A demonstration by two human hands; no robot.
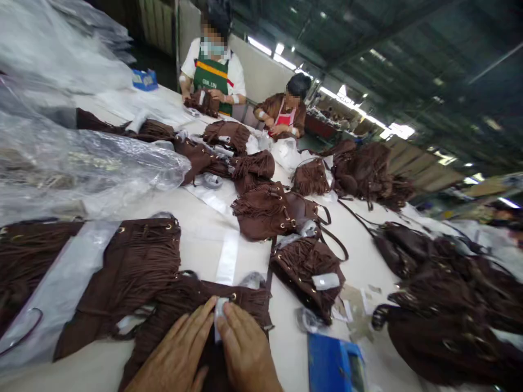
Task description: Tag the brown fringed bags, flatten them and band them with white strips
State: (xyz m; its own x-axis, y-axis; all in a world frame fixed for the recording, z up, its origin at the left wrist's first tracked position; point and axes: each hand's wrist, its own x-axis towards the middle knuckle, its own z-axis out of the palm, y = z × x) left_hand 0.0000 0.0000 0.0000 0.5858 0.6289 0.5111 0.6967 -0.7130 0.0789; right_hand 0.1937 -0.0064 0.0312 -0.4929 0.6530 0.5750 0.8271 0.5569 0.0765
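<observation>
A dark brown fringed bag [175,305] lies on the white table at the lower centre. On its front, below a gold eyelet, is a small whitish wrapped piece [219,318]. My left hand [177,348] lies flat on the bag, fingers stretched out, its fingertips at the left edge of this piece. My right hand [245,345] presses from the other side, its fingers together over the piece's right edge. Another fringed bag [134,267] with a clear plastic strip [81,272] beside it lies to the left.
More brown bags [261,209] cover the table's middle and right. A blue box [333,362] sits at the front right. Clear plastic bags [102,163] are heaped at the left. Two people [212,76] handle bags across the table.
</observation>
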